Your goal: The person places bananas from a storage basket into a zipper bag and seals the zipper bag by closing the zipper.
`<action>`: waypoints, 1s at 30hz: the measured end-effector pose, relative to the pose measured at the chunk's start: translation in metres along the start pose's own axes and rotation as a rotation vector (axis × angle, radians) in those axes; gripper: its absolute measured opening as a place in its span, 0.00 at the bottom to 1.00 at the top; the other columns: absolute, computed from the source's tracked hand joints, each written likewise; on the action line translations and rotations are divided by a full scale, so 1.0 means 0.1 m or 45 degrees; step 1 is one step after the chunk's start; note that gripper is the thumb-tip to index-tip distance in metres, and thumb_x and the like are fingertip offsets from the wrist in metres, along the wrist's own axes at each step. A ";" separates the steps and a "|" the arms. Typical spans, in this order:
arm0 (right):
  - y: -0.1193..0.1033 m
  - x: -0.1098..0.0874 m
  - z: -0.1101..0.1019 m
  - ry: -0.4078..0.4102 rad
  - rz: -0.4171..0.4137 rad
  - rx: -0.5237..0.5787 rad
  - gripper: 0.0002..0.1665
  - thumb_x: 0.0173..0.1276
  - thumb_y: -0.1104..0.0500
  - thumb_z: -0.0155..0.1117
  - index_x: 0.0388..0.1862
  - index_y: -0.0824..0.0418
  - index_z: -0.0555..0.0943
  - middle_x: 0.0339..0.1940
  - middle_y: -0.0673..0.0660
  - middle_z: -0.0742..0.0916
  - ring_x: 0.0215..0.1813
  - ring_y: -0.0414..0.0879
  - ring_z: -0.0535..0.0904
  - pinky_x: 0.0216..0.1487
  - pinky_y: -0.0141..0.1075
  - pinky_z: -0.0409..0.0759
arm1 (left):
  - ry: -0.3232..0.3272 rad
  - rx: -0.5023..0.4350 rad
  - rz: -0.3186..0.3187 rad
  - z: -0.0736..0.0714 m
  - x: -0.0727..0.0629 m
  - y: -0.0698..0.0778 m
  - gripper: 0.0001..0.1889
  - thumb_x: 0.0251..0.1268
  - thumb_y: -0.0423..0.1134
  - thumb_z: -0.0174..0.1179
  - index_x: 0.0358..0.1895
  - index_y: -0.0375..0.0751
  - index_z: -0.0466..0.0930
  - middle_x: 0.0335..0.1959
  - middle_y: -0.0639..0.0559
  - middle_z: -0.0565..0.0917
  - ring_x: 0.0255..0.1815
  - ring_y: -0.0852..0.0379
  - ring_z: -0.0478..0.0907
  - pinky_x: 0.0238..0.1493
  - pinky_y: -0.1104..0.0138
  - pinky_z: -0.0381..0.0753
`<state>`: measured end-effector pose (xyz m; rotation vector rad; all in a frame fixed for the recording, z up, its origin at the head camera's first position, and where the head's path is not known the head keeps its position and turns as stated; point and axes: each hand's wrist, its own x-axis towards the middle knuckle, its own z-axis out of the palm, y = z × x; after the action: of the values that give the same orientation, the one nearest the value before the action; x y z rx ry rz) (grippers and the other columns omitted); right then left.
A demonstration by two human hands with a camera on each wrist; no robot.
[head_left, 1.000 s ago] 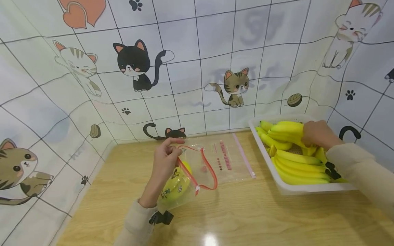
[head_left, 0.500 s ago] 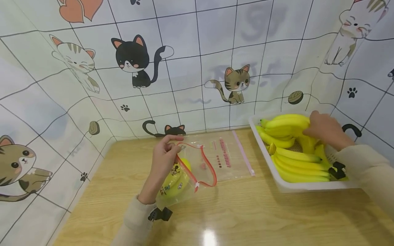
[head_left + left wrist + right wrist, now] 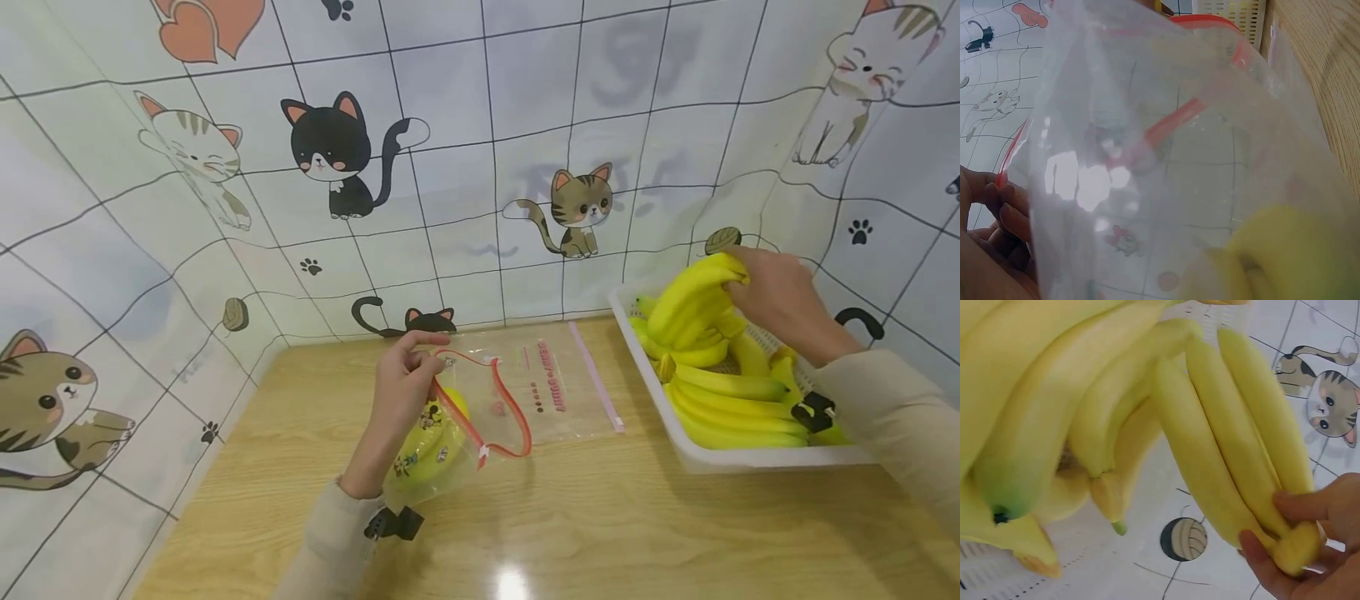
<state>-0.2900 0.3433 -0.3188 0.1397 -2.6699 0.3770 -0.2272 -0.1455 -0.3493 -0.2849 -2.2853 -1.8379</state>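
By its stem end, my right hand [image 3: 783,300] grips a bunch of yellow bananas [image 3: 693,304], tilted up above the white basket [image 3: 701,458]. The right wrist view shows several bananas [image 3: 1210,444] of this bunch hanging from the fingers and thumb. My left hand [image 3: 401,383] pinches the rim of a clear zip bag [image 3: 468,479], whose red-edged mouth gapes toward the right. Yellow bananas [image 3: 438,437] lie inside that bag, seen blurred through the plastic in the left wrist view. Other banana bunches [image 3: 727,412] fill the basket.
A second clear bag [image 3: 562,392] with a pink zip strip lies flat between the first bag and the basket. The wooden table [image 3: 570,525] runs up to a cloth backdrop [image 3: 450,192] printed with cats, which closes in the back and sides.
My right hand has taken the bunch by its stem end and raised it from among the others, tilting it upright. The left hand keeps its hold on the bag.
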 end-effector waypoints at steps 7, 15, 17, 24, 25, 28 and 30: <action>-0.23 0.06 -0.12 0.218 -0.187 -0.013 0.28 0.71 0.73 0.52 0.68 0.64 0.79 0.63 0.71 0.84 0.26 0.57 0.74 0.26 0.39 0.65 | 0.001 0.001 0.004 0.01 0.00 0.02 0.15 0.68 0.27 0.55 0.53 0.41 0.83 0.12 0.57 0.67 0.12 0.60 0.63 0.16 0.72 0.62; -0.78 0.07 -0.38 0.431 -0.291 0.079 0.30 0.70 0.75 0.52 0.66 0.57 0.82 0.65 0.63 0.85 0.44 0.67 0.87 0.23 0.34 0.56 | 0.007 0.004 0.005 0.01 -0.01 0.02 0.15 0.67 0.26 0.55 0.52 0.42 0.83 0.13 0.57 0.67 0.13 0.60 0.64 0.16 0.72 0.63; -0.94 0.04 -0.41 0.473 -0.304 0.127 0.29 0.71 0.74 0.55 0.66 0.55 0.82 0.66 0.61 0.85 0.60 0.67 0.84 0.26 0.31 0.57 | 0.007 0.002 0.013 0.01 -0.02 0.02 0.15 0.67 0.26 0.55 0.52 0.42 0.83 0.13 0.57 0.67 0.12 0.60 0.64 0.16 0.72 0.62; -1.42 -0.08 -0.44 0.578 -0.355 0.305 0.27 0.70 0.73 0.64 0.63 0.53 0.85 0.63 0.57 0.87 0.64 0.59 0.84 0.41 0.15 0.71 | 0.015 -0.013 0.013 -0.01 -0.01 0.00 0.15 0.66 0.26 0.54 0.52 0.41 0.84 0.12 0.57 0.67 0.12 0.61 0.64 0.16 0.72 0.62; -1.47 -0.09 -0.44 0.593 -0.349 0.345 0.27 0.69 0.73 0.66 0.63 0.53 0.85 0.62 0.57 0.88 0.64 0.58 0.85 0.48 0.13 0.72 | 0.014 -0.015 0.015 -0.01 -0.01 0.00 0.15 0.66 0.26 0.54 0.52 0.41 0.84 0.12 0.57 0.67 0.12 0.61 0.64 0.16 0.72 0.62; -1.60 -0.15 -0.44 0.636 -0.317 0.496 0.27 0.67 0.73 0.69 0.61 0.52 0.86 0.60 0.56 0.89 0.63 0.53 0.85 0.59 0.15 0.74 | 0.007 -0.014 0.025 -0.01 -0.01 0.01 0.16 0.66 0.26 0.55 0.52 0.42 0.84 0.12 0.57 0.67 0.12 0.61 0.64 0.15 0.72 0.61; -1.68 -0.19 -0.43 0.655 -0.296 0.622 0.27 0.66 0.73 0.70 0.60 0.53 0.87 0.59 0.55 0.90 0.63 0.46 0.86 0.58 0.14 0.73 | 0.003 -0.009 0.025 -0.01 -0.01 0.01 0.16 0.66 0.26 0.55 0.52 0.41 0.84 0.12 0.57 0.67 0.12 0.60 0.64 0.15 0.72 0.61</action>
<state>-0.2286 0.1956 -0.2495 0.4317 -1.9905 0.8532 -0.2258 -0.1462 -0.3484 -0.3052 -2.2670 -1.8364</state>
